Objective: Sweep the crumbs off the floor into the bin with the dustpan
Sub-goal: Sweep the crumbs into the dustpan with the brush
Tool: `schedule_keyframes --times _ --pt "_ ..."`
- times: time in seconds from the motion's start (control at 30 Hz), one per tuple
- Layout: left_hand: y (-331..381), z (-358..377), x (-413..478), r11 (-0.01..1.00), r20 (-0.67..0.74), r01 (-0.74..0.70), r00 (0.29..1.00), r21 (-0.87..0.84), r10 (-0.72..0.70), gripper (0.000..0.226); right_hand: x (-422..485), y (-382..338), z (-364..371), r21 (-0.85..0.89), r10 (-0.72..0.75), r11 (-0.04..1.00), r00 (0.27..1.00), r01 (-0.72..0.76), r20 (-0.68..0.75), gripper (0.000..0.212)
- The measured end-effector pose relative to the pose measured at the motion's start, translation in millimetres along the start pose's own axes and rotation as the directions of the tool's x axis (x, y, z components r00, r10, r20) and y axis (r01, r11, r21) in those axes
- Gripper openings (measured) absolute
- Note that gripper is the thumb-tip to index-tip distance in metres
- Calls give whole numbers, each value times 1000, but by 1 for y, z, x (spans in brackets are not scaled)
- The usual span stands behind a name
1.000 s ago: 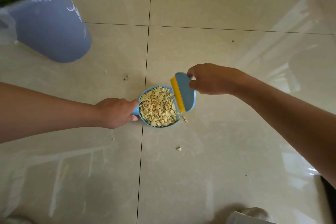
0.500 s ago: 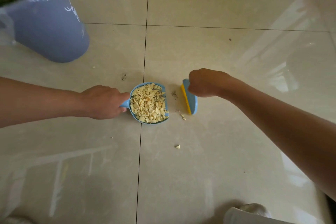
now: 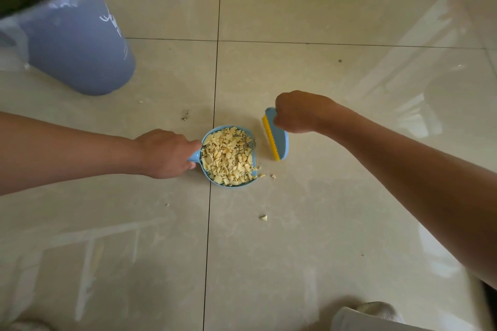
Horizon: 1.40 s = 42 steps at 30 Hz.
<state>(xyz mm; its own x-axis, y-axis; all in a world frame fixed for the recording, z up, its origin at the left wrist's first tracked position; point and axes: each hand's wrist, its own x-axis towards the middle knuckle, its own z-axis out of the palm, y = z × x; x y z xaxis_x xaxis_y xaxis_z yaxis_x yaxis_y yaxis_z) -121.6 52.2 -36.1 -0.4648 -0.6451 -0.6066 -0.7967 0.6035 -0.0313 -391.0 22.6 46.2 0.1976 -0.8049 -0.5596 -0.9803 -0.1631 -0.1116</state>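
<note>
Left hand [image 3: 168, 153] grips the full dustpan [image 3: 228, 156] at its nine-o'clock handle; right hand [image 3: 298, 111] clasps the brush [image 3: 277, 140] (three o'clock, just beside).

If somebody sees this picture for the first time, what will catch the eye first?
First, the round blue dustpan at the centre of the floor, heaped with pale yellow crumbs and held by its handle in the left hand. Just right of it, apart from it, the right hand holds a blue brush with yellow bristles. At the upper left stands the grey-blue bin, lined with a plastic bag.
</note>
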Motion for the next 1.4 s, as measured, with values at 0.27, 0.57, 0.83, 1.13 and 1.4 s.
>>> schedule_keyframes --times 0.27,0.57,0.83,1.13,1.4 --pt "1 -2 -2 1000 10 4 1000 6 -4 30 -5 -25 12 3 -125 992 991 125 45 26" --pt "-3 -5 -10 999 93 44 995 9 -44 31 -43 7 11 -36 67 997 995 -65 76 15" --pt "-2 -3 -14 997 113 -33 993 71 24 33 -45 -25 48 139 13 990 990 -33 143 17" --pt "1 2 -16 997 112 -49 993 65 41 32 -44 -11 36 156 -25 988 1000 23 13 16" --pt "2 7 -16 997 113 -43 993 67 35 36 -44 -39 50 73 -28 997 995 21 97 18"
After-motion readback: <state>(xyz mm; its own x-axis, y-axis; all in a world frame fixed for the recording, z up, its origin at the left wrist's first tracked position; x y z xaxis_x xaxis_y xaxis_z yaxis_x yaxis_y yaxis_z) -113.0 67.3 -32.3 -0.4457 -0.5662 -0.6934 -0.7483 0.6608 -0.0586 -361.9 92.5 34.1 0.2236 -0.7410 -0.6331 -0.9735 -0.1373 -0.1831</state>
